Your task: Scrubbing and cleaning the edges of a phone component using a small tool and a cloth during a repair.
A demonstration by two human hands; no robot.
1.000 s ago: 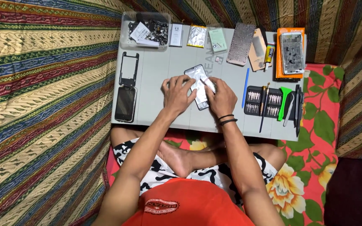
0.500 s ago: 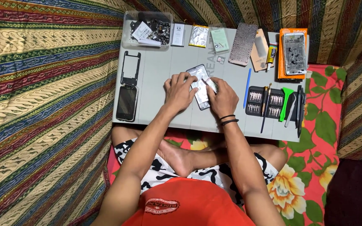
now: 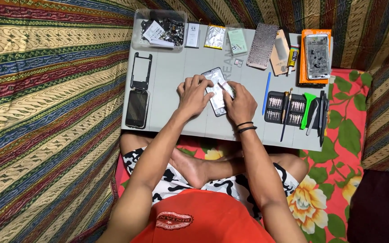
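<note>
An opened phone body, silvery inside, lies tilted on the grey work mat in the middle. My left hand rests on its left side with fingers curled over the edge, holding it down. My right hand, with black bands on the wrist, pinches a thin metal tool whose tip touches the inside of the phone.
A black phone frame and a dark screen panel lie at the mat's left. A clear box of parts stands at the back. A screwdriver bit set, blue and green pry tools and another phone lie at the right.
Both hands have stayed on the phone; only the fingers and the tool tip have shifted slightly over it.
</note>
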